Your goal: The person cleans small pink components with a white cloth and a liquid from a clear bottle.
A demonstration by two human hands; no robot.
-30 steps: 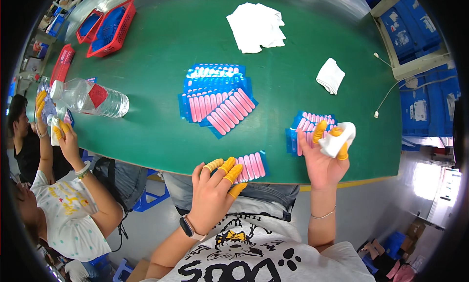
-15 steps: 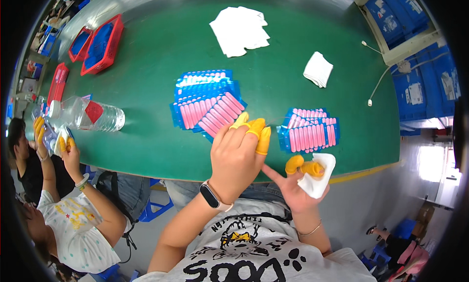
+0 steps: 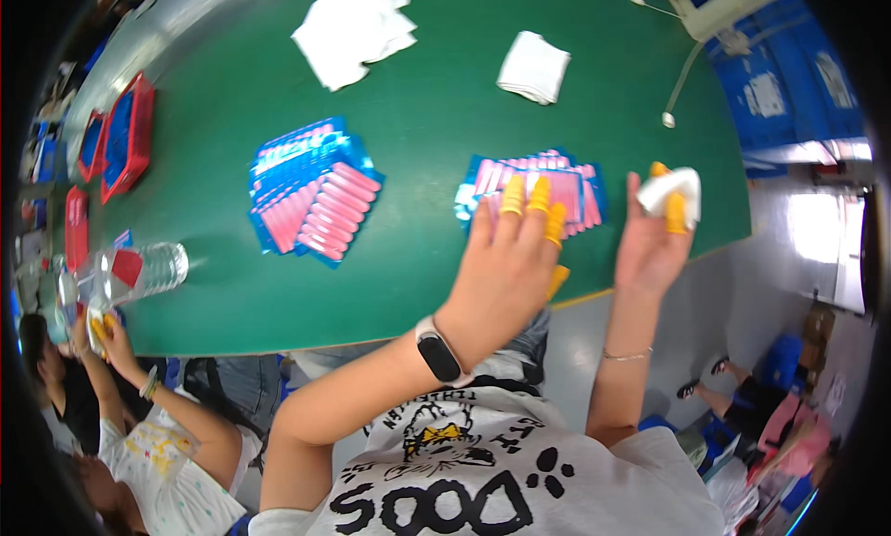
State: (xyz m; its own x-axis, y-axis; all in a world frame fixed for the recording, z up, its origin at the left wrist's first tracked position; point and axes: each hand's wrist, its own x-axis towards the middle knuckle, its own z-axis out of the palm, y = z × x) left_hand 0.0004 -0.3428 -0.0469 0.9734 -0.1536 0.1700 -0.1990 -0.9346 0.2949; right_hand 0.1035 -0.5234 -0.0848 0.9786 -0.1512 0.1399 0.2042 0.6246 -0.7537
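Observation:
My left hand (image 3: 509, 269), with yellow finger cots on several fingertips, reaches over the right-hand pile of blue sheets with pink strips (image 3: 484, 176). Its fingers are stretched out and lie on that pile, hiding part of it. Beyond the pile's right side, my right hand (image 3: 650, 248) is raised palm up. Its cot-covered fingers are closed on a folded white cloth (image 3: 685, 185). To the left, a larger pile of blue sheets with pink strips (image 3: 306, 202) lies fanned out, apart from both hands.
White cloths lie spread (image 3: 353, 33) and folded (image 3: 534, 67) on the green table (image 3: 418, 100). A clear bottle (image 3: 158, 269) lies on its side at left, near red baskets (image 3: 139, 151). Beside it sits a co-worker (image 3: 172, 434). A white cable (image 3: 682, 81) hangs at far right.
My left hand has moved right from beside the left pile onto the right pile. My right hand, still holding the white cloth, has moved up and right. The whole view has shifted.

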